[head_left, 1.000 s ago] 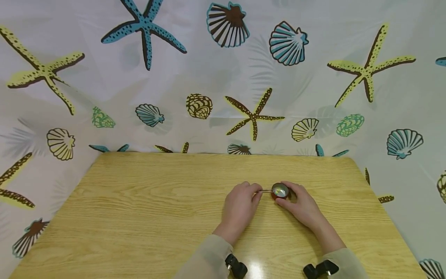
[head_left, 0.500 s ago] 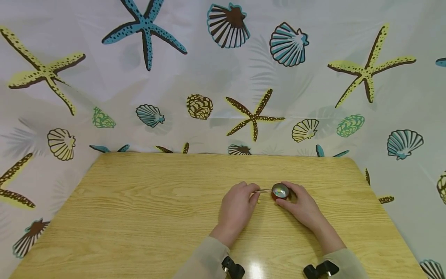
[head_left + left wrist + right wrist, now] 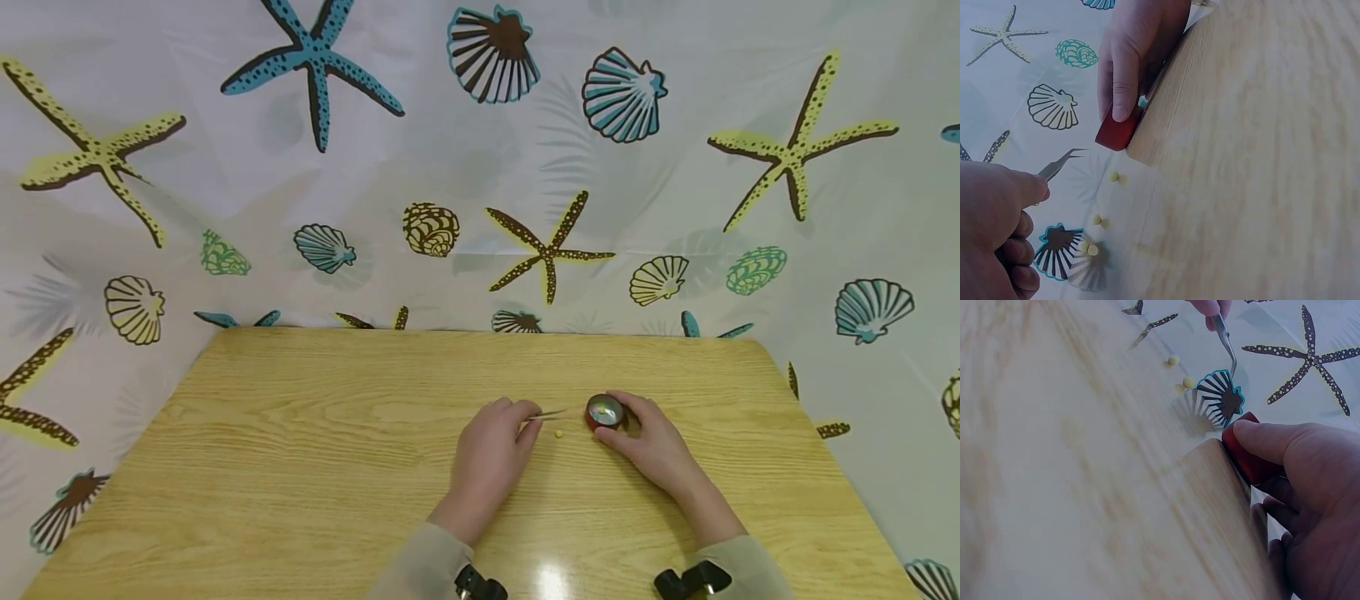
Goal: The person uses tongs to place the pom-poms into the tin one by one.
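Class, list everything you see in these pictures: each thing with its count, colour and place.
Tweezers: one, silver, in the left hand's pinch
Cup: one, red outside with a shiny grey inside, on the table by the right hand
Beads: at least two, yellow, on the table; exact count unclear
Table: one, light brown wood, under everything
Cloth: count unclear, white with coloured shells and starfish, around the table
Mounts: two, black, one at each wrist
Sleeves: two, beige, on the forearms
Left hand: one, bare, left of the cup
Right hand: one, bare, gripping the cup
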Motion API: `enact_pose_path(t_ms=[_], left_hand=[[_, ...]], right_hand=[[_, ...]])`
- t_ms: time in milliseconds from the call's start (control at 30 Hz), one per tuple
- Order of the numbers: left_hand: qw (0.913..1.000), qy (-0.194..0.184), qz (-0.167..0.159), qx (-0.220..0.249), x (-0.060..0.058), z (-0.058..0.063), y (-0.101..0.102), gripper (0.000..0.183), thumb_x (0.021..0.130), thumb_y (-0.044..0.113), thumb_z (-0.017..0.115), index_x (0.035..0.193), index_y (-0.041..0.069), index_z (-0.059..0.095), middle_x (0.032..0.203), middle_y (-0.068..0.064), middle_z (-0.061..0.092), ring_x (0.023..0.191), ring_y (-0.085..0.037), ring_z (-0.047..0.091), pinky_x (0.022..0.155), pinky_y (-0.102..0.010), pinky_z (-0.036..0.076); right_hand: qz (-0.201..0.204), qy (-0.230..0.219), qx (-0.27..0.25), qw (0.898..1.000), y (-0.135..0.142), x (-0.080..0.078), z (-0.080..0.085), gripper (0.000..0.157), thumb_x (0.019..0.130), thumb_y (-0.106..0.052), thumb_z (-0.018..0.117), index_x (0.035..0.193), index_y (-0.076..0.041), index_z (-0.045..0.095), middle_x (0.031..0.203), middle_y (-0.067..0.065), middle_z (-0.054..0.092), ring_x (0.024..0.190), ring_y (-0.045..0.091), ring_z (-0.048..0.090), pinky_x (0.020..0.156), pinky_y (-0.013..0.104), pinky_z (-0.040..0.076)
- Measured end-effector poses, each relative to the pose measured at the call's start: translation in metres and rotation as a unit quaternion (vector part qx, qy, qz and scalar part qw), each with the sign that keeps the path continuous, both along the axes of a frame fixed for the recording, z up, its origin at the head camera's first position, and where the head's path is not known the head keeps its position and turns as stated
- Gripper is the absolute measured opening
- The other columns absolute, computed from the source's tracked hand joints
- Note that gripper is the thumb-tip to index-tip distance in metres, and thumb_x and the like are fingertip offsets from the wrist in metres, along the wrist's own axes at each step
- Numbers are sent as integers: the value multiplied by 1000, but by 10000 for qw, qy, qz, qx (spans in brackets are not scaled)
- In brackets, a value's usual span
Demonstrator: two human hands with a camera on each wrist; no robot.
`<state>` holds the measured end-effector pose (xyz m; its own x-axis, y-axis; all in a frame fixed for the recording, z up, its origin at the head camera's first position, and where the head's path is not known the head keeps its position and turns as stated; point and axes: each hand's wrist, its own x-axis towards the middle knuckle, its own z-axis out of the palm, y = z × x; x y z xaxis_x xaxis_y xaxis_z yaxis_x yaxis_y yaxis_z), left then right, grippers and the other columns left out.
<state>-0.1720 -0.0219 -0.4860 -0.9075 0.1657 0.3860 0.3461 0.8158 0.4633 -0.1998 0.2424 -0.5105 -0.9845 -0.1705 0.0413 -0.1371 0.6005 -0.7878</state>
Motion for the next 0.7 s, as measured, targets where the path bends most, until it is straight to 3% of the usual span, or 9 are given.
enact_pose_path(t_ms=[700], left_hand=[[9998,-174,-73,36,9,-12,-14,11,104,25,82,113,18,84,81,7,62,65,-10,46,57,-28,41]], right_hand=[[-3,17,57,10000,1,1,0,73,104,-37,81,163,-7,51,163,24,50,155,47,41,123,66,33]])
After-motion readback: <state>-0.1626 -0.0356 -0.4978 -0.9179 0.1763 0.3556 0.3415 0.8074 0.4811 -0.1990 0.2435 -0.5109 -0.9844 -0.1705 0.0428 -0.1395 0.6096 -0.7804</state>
